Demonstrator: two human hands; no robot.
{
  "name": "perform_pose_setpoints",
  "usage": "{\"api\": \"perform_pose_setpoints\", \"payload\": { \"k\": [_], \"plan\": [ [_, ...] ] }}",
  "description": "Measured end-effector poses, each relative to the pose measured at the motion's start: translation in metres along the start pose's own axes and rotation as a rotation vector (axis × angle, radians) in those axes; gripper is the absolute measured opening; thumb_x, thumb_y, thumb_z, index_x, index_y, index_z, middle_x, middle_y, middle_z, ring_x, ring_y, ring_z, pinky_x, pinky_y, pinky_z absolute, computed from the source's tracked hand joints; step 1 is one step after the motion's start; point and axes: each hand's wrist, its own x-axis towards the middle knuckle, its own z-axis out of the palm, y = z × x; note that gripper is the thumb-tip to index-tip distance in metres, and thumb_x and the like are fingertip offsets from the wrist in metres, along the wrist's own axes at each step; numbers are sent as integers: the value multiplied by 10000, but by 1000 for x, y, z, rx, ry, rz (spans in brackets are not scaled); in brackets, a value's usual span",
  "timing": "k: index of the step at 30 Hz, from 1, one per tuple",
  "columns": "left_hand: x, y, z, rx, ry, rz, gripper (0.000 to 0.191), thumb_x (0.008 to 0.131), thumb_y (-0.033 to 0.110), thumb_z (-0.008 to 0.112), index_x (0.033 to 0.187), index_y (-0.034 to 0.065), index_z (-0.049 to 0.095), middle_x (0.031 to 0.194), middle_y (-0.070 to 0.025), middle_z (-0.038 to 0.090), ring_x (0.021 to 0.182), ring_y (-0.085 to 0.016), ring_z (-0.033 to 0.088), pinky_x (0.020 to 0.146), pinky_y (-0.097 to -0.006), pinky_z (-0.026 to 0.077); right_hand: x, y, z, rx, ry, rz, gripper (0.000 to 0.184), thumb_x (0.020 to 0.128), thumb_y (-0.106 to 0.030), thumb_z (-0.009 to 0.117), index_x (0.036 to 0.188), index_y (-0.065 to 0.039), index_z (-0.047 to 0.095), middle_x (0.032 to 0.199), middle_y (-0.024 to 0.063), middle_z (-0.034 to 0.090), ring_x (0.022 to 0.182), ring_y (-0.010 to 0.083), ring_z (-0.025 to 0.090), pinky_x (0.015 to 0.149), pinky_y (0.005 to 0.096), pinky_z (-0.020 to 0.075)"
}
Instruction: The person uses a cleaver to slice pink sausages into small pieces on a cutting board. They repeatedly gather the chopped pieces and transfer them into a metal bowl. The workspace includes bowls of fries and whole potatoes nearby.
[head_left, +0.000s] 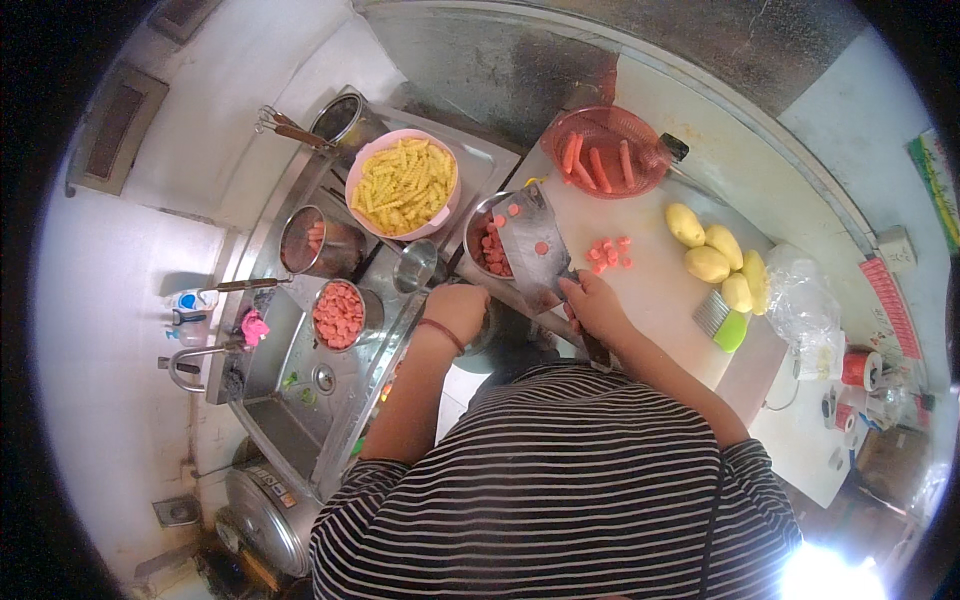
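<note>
My right hand grips the handle of a broad metal cleaver, with a few pink-orange slices stuck to its blade. The blade lies partly over a steel bowl that holds more slices. Right of the blade, several loose slices rest on the white cutting board. My left hand is closed, below a small steel ladle or cup and left of the cleaver; whether its fingers hold a handle is hidden.
Crinkle-cut potatoes fill a pink bowl. A red basket holds sticks. Peeled potatoes, a green-handled crinkle cutter and a plastic bag lie to the right. Steel pots of slices and sticks stand near the sink.
</note>
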Motion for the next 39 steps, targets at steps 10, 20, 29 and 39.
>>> {"api": "perform_pose_setpoints", "payload": {
  "k": [10,20,29,39],
  "plan": [
    [73,35,18,-243,999,453,475,891,258,695,1323,89,593,1500,-187,461,1363,-406,450,1142,-486,348,-11,-6,-3,10,-2,-7,324,1004,-314,580,911,-7,537,629,85,603,508,189,597,479,367,474],
    [123,6,40,-581,1051,236,174,884,94,655,1046,30,656,1122,-160,654,1040,-371,615,946,-452,475,-22,-5,-18,-18,44,11,323,1003,-320,583,962,-2,546,658,79,606,538,174,597,506,354,485],
    [109,57,40,-379,938,525,245,809,92,660,1049,47,646,1045,-149,654,994,-360,610,892,-473,472,-68,43,-114,-34,308,64,242,969,-258,590,903,-25,591,626,53,559,491,151,526,474,335,445],
    [165,127,127,-165,541,506,1217,615,536,876,1569,125,242,1582,-247,200,1454,-460,228,1188,-578,206,-46,127,-160,318,378,238,221,979,-222,592,865,-42,535,634,41,527,464,146,491,429,307,410]
  ]
}}
